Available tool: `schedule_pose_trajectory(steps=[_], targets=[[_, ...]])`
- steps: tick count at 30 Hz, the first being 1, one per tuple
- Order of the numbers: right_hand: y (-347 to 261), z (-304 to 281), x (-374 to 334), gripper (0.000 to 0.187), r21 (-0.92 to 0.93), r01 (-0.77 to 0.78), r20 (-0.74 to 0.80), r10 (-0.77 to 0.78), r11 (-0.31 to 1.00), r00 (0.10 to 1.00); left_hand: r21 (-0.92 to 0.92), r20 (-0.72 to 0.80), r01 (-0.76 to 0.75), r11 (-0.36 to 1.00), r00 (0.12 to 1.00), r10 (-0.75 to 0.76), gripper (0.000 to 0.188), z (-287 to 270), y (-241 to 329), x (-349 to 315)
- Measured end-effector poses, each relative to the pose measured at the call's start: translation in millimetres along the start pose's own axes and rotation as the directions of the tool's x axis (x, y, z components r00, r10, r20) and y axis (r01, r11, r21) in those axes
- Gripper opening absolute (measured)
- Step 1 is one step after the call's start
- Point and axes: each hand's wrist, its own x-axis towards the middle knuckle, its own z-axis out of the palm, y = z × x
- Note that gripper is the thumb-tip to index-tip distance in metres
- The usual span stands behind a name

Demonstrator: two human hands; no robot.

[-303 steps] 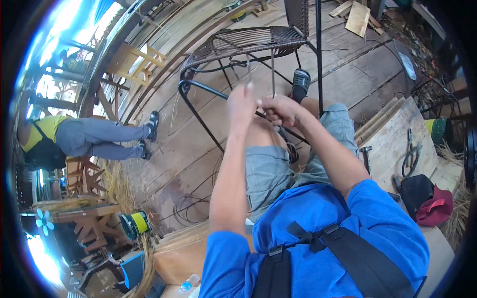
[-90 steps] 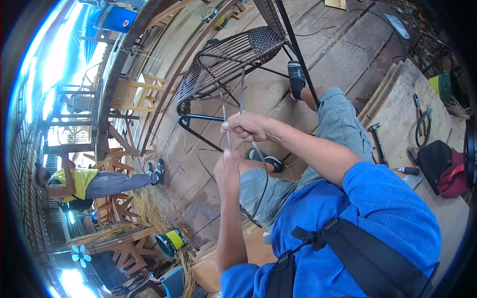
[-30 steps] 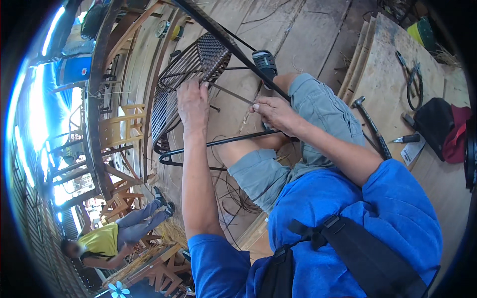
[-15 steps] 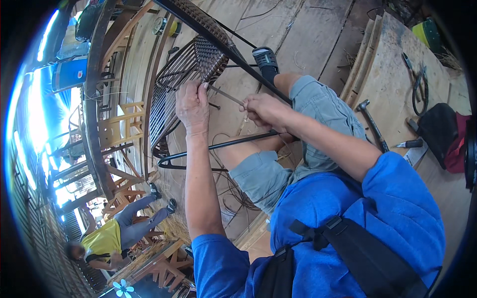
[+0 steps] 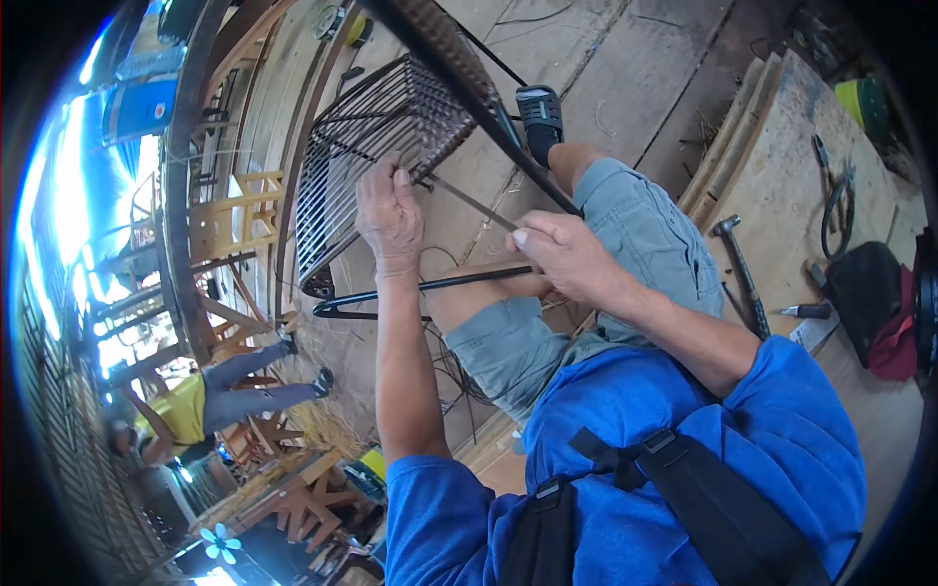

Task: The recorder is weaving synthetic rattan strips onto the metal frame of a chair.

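A chair with a black metal frame [image 5: 469, 103] and brown woven strands [image 5: 440, 122] tilts in front of me, its left side strung with parallel dark strands [image 5: 327, 200]. My left hand [image 5: 391, 215] is closed at the edge of the weave, thumb up; its fingertips are partly hidden, so what they grip is unclear. From the weave beside it a flat brown strip [image 5: 474, 203] runs taut to my right hand [image 5: 567, 256], which pinches it between thumb and curled fingers.
On the wooden board at right lie a hammer [image 5: 741, 273], pliers [image 5: 835, 210], a dark-handled tool [image 5: 806, 311] and a black and red pouch [image 5: 870, 303]. Loose strands [image 5: 459, 376] are on the floor. At far left is a person in a yellow shirt [image 5: 181, 410].
My right hand has moved right and down with the strip, and a longer length now shows between my hands. My left hand has shifted slightly. The view has tilted a little.
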Motion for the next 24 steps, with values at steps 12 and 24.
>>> schedule_pose_trajectory(steps=[12,24], targets=[[-27.6,7.2,-30.4,0.019,0.077,-0.238,-0.008,0.240,0.968,0.971,-0.579,-0.070,0.410,0.705,0.836,-0.544,0.011,-11.9,59.0,-91.5],[-49.6,22.0,-28.3,0.022,-0.003,-0.244,0.040,0.244,0.970,0.969,-0.901,0.431,0.242,-0.359,0.589,-0.683,0.031,32.2,56.8,-79.7]])
